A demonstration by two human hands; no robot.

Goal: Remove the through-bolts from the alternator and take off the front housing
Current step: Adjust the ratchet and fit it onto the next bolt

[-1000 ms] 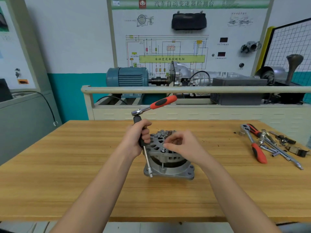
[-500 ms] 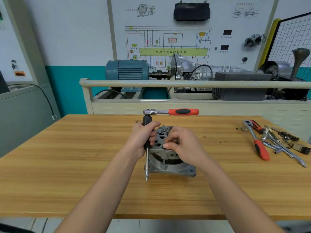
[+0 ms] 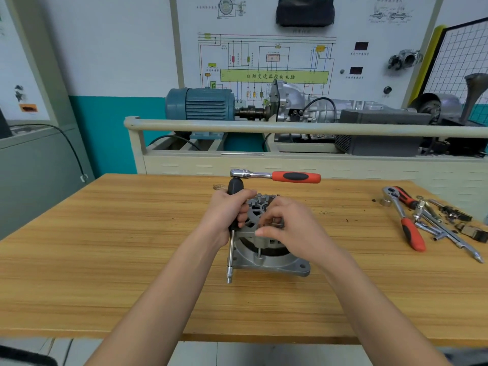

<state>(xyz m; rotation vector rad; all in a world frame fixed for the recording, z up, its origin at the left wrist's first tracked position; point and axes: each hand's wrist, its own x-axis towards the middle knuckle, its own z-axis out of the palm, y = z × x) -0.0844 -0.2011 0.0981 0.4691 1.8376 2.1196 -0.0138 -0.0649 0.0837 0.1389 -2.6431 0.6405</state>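
Head view: the alternator [image 3: 266,241] stands upright on its flanged housing near the middle of the wooden bench [image 3: 105,260], between the person's two hands. Over the last second the ratchet [image 3: 277,177] has swung from slanting up and to the right to lying level, its red handle pointing right, and the shaft below it has drifted to the left of the housing flange. The socket tip now hangs just beside the flange, not on any bolt head, so the tool looks idle while the fingers work. The left hand [image 3: 229,215] is wrapped around the black grip of the extension driver [image 3: 231,249], holding it upright against the alternator's left side. The right hand [image 3: 287,228] is curled over the top right of the housing, its fingertips pinched on what looks like a through-bolt [image 3: 276,222], likely backing it out by hand. Well apart at the far right lie spare tools [image 3: 412,225], a second red-handled ratchet among them.
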